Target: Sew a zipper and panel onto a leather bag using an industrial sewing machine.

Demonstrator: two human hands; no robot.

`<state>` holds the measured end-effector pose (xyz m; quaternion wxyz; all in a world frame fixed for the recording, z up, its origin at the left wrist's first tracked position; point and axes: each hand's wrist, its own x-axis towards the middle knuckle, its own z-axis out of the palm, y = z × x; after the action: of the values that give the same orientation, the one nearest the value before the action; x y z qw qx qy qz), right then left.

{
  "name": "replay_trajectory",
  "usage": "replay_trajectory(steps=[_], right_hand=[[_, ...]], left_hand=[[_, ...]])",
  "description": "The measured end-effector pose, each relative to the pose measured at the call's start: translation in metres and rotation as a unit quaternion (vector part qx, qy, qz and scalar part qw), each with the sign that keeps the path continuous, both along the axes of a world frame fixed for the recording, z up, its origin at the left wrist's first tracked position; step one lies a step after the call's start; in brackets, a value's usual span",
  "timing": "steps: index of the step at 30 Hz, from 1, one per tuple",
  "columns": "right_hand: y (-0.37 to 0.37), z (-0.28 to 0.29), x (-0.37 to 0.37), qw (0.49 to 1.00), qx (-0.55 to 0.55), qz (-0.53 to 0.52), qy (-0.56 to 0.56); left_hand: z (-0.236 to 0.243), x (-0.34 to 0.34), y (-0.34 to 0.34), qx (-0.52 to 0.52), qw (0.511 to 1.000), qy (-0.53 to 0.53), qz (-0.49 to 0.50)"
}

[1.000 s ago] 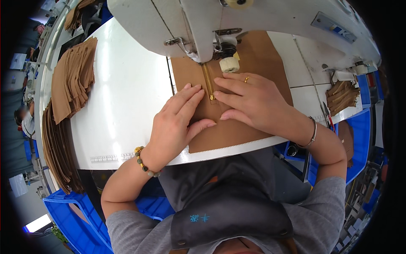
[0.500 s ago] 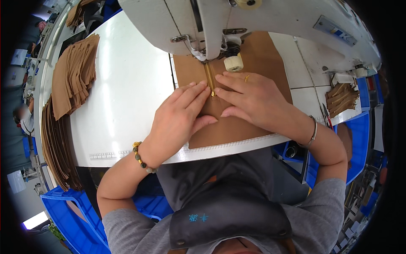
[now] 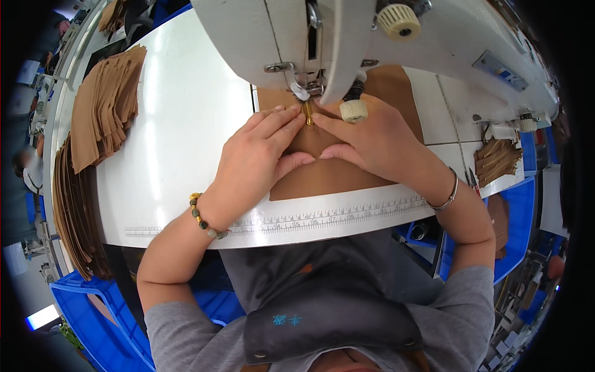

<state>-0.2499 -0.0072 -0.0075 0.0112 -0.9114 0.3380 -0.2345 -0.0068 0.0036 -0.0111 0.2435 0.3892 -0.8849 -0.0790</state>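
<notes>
A brown fabric or leather-like panel [image 3: 334, 177] lies flat on the white sewing table, its far part under the sewing machine [image 3: 248, 37]. A gold zipper [image 3: 310, 115] runs down the panel's middle, its upper end at the presser foot [image 3: 305, 90]. Just left of the zipper, my left hand [image 3: 251, 152] rests flat with its fingers stretched out, open. My right hand [image 3: 381, 136] lies open on the panel to the zipper's right, some of its fingers hidden behind the machine head and a cream knob [image 3: 354, 110]. Both thumbs point inward, nearly meeting below the zipper.
Stacked brown pieces [image 3: 108, 102] lie on the table's left, with a longer stack [image 3: 74, 204] hanging over the edge. Smaller brown pieces [image 3: 499, 158] sit at the right. Blue bins [image 3: 93, 316] stand below. A printed ruler strip [image 3: 297, 222] follows the front edge.
The panel and zipper have slid away from me under the machine, leaving less zipper showing. Both hands moved forward with it. More of the ruler strip shows, and the view has shifted slightly.
</notes>
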Motion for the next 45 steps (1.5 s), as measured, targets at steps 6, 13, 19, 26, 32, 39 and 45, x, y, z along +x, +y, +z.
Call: replay_trajectory(steps=[6, 13, 19, 26, 32, 39, 45], right_hand=[[0.032, 0.003, 0.008, 0.988, 0.006, 0.149, 0.028], [0.04, -0.01, 0.027, 0.978, -0.192, 0.08, 0.004], [0.032, 0.003, 0.02, 0.991, -0.128, 0.01, -0.04], [0.019, 0.015, 0.005, 0.977, 0.084, -0.036, -0.194], [0.019, 0.014, 0.005, 0.978, 0.077, -0.037, -0.19], [0.02, 0.011, 0.003, 0.984, 0.052, -0.025, -0.17], [0.013, 0.003, 0.004, 0.958, 0.178, 0.04, -0.219]], left_hand=[[0.002, 0.006, 0.006, 0.135, 0.968, 0.203, 0.061], [0.013, 0.018, 0.006, 0.425, 0.731, 0.524, 0.102], [0.012, 0.019, 0.004, 0.398, 0.716, 0.568, 0.081], [0.013, 0.022, -0.002, 0.087, 0.992, 0.064, 0.062], [0.0, 0.007, 0.001, -0.133, 0.991, 0.002, 0.002], [-0.008, 0.003, -0.001, -0.179, 0.983, -0.019, -0.025], [-0.005, 0.007, -0.002, -0.113, 0.992, -0.004, -0.047]])
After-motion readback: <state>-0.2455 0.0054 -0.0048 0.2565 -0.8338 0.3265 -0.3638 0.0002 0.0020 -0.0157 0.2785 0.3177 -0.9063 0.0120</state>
